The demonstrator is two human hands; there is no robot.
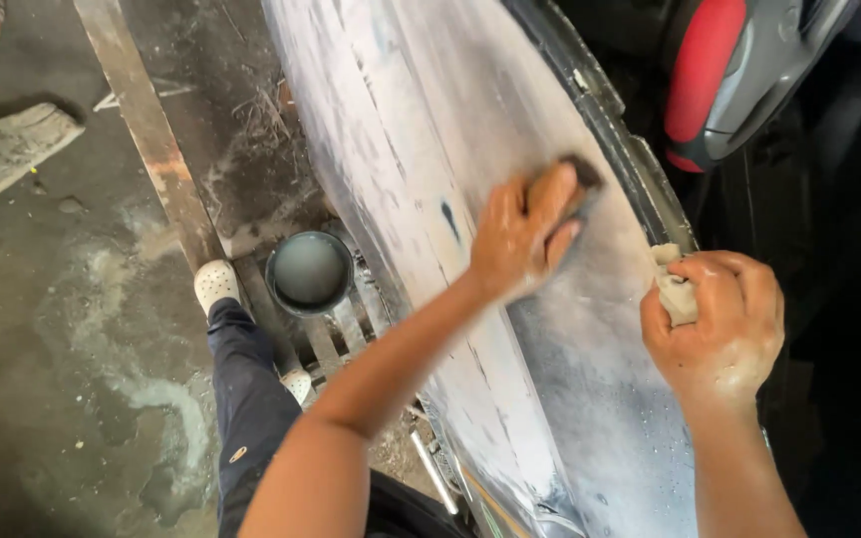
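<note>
The big car panel (421, 130) fills the middle of the view. It is gray and white, dusty and wet, and it slopes down from the top toward the bottom right. A dark rubber strip (610, 130) runs along its right edge.

The left hand (520, 239) lies flat on the panel, near the middle. It is closed around a small dark sanding block (582, 184), with the fingers pressing the block down on the panel. To do this well, I think the block should lie flat, not tipped on one corner, so that it rubs evenly. Long, soft strokes look better than hard short ones. The panel looks wet, and keeping it wet should help the block slide.

The right hand (719, 324) is at the right edge of the panel, beside the rubber strip. It is closed in a fist around a pale wet rag (672, 284). I think this hand can hold on to the edge there, and the rag can wipe the gray dust away.

Down on the floor (52, 329) stands a round bucket (309, 271) with gray water, to the left of the panel. A white shoe (215, 284) is just beside it.
</note>
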